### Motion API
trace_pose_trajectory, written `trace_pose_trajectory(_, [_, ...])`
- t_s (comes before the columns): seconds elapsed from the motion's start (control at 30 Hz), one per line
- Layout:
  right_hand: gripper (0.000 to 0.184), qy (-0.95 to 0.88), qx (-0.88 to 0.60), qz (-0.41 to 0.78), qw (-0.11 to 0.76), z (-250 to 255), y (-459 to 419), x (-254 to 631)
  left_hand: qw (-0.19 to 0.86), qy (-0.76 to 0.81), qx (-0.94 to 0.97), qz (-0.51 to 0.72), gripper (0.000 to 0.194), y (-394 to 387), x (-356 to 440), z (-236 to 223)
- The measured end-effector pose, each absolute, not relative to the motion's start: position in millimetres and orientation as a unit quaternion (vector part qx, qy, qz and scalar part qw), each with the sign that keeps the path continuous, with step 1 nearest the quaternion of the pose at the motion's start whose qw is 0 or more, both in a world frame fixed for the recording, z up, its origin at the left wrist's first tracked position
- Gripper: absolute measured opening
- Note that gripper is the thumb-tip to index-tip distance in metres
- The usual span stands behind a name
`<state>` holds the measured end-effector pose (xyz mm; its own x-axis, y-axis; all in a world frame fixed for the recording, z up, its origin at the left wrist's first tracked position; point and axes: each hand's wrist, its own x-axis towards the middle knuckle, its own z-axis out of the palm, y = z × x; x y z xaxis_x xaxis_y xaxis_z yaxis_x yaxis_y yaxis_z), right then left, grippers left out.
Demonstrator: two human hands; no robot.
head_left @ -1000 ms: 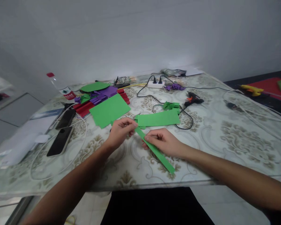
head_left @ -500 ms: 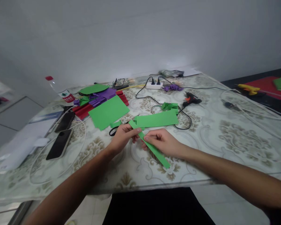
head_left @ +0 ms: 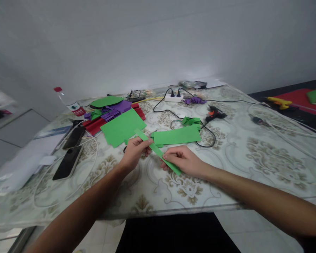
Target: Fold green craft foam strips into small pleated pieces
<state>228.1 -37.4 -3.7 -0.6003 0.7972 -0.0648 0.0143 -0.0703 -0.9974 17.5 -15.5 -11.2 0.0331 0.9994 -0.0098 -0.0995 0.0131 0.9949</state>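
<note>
A narrow green paper strip (head_left: 157,151) slants between my hands above the patterned tablecloth. My left hand (head_left: 137,149) pinches it toward its upper left end, thumb on top. Lower down, my right hand (head_left: 183,160) grips the same strip between thumb and fingers, with a short end sticking out below. Just beyond my hands lies a wider green strip (head_left: 177,135). Partly hidden by my left hand, small green scraps and a dark looped handle show beside it. A green sheet (head_left: 123,126) lies to the left of the strips.
A glue gun (head_left: 215,114) and a power strip (head_left: 173,97) with black cords lie farther back. Two phones (head_left: 68,162), a white cable and a bottle (head_left: 71,103) are on the left. Purple and red paper pieces (head_left: 96,124) lie behind the green sheet. A yellow glue gun (head_left: 279,102) lies far right.
The narrow strip has slid up and left through my hands, so more sticks out beyond my left hand and less below my right. Both hands still grip it.
</note>
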Motion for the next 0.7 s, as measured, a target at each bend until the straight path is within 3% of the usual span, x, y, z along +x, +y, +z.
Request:
trace_pose_trajectory(0.47, [0.044,-0.610,-0.323,0.652,0.313,-7.1,-36.3,226.9,0.555,0.429,0.581,0.413,0.028,-29.9,28.0,-2.0])
trace_pose_trajectory(0.7, [0.045,-0.638,-0.315,0.632,0.308,-4.4,-36.9,228.3,0.531,0.446,0.574,0.435,0.027,-21.8,18.4,-3.6])
